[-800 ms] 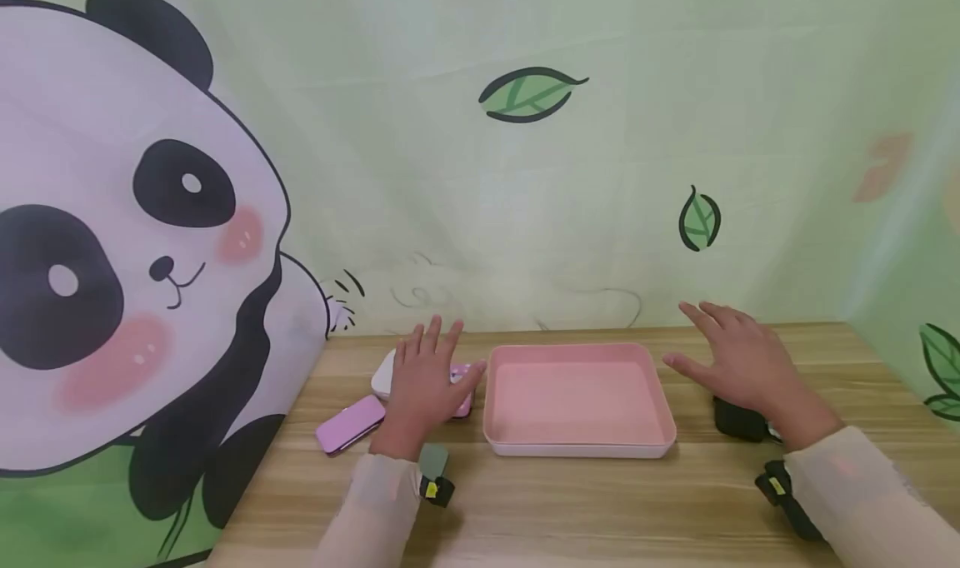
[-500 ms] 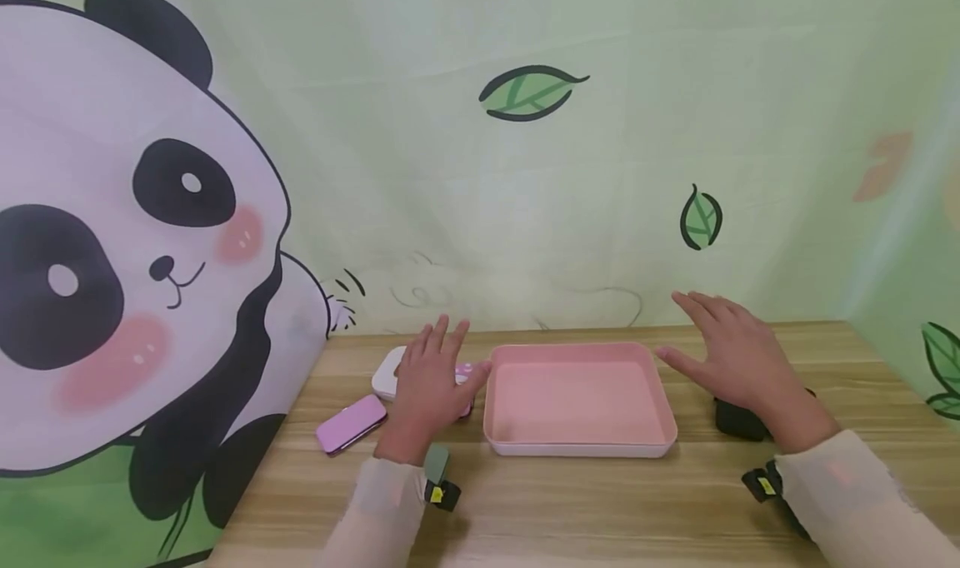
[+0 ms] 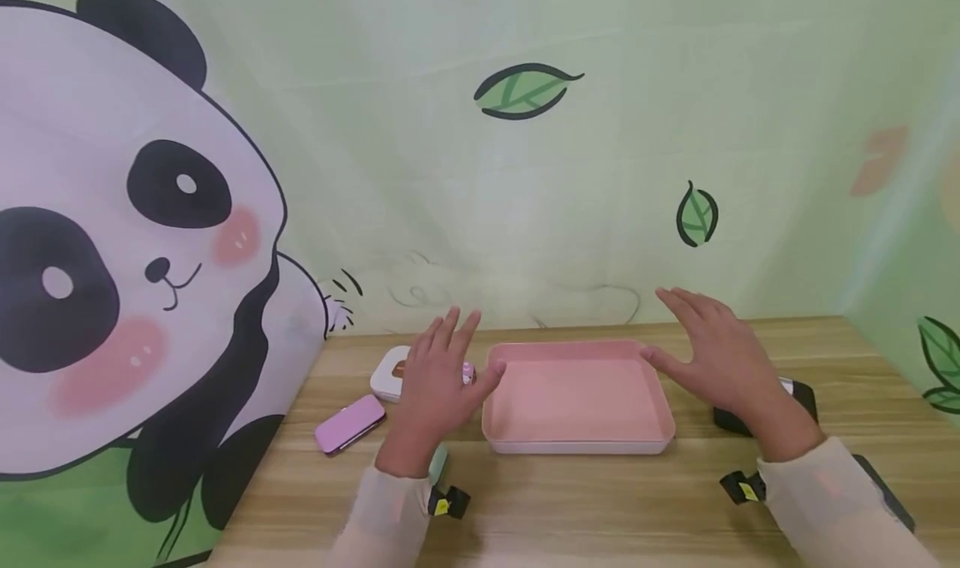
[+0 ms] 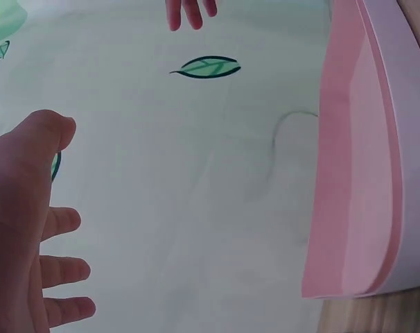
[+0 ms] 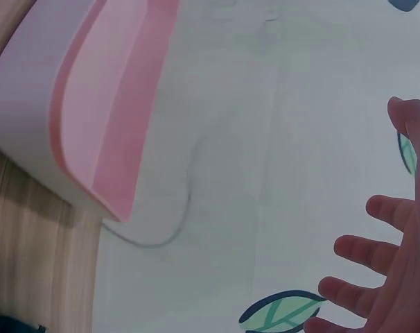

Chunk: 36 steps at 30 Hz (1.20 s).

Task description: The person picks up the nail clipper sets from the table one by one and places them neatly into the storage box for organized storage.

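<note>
A shallow pink tray (image 3: 577, 448) with a pale outer wall sits on the wooden table, nothing inside it. My left hand (image 3: 442, 385) is raised beside its left end, fingers straight and spread, the thumb overlapping the rim in the head view. On the other side my right hand (image 3: 720, 360) is held up with fingers extended, its thumb near the tray's right rim. Neither hand holds anything. In the left wrist view the left hand (image 4: 23, 229) is apart from the tray (image 4: 397, 139); the right wrist view likewise shows the right hand (image 5: 397, 257) away from it.
Left of the tray lie a lilac flat case (image 3: 350, 424) and a white rounded box (image 3: 386, 376), partly hidden by the left hand. A black case (image 3: 804, 397) is behind the right wrist, and a dark flat object (image 3: 885, 491) shows beside the right sleeve. A printed cloth (image 3: 562, 218) hangs behind the table.
Both hands have drifted inward toward the tray, the left one rightward and the right one leftward. More of the black case and the dark flat object now shows. The tray has stayed put.
</note>
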### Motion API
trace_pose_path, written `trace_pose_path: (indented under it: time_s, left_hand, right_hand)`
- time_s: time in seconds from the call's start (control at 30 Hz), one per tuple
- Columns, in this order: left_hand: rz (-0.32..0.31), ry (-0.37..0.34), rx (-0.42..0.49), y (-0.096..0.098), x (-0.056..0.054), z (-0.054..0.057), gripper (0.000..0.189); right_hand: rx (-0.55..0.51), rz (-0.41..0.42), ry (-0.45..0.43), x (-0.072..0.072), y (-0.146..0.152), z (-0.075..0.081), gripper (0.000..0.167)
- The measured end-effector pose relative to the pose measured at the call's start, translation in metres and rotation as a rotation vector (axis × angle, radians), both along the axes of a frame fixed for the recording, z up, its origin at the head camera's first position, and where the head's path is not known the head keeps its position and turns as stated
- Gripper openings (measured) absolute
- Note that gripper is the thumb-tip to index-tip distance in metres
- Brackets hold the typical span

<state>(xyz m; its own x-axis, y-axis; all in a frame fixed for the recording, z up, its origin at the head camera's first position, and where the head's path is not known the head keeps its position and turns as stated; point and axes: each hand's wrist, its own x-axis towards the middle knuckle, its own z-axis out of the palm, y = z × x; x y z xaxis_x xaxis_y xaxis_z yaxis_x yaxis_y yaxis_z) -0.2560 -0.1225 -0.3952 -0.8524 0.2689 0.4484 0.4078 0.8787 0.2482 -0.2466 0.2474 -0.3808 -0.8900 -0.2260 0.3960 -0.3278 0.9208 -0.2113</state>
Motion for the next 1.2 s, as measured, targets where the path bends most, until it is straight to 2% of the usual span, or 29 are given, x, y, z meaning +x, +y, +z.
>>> trace_pose_path:
  time_s: [0.2, 0.3, 0.67, 0.93, 1.2]
  left_hand:
    - [-0.054, 0.074, 0.04, 0.01, 0.008, 0.006, 0.074]
    - [-0.071, 0.108, 0.059, 0.012, 0.012, 0.007, 0.073]
    - [-0.098, 0.136, 0.123, 0.015, 0.022, 0.01, 0.072]
    - [-0.106, 0.132, 0.107, 0.018, 0.025, 0.011, 0.073]
    - [-0.14, 0.173, 0.131, 0.014, 0.031, 0.018, 0.072]
  right_hand:
    - [-0.052, 0.037, 0.07, 0.008, -0.01, 0.006, 0.081]
    - [-0.077, 0.054, 0.078, 0.014, -0.017, 0.01, 0.081]
    - [-0.15, 0.128, 0.134, 0.029, -0.034, 0.014, 0.083]
    - [-0.161, 0.159, 0.168, 0.037, -0.038, 0.012, 0.081]
    - [-0.152, 0.187, 0.201, 0.042, -0.044, 0.015, 0.081]
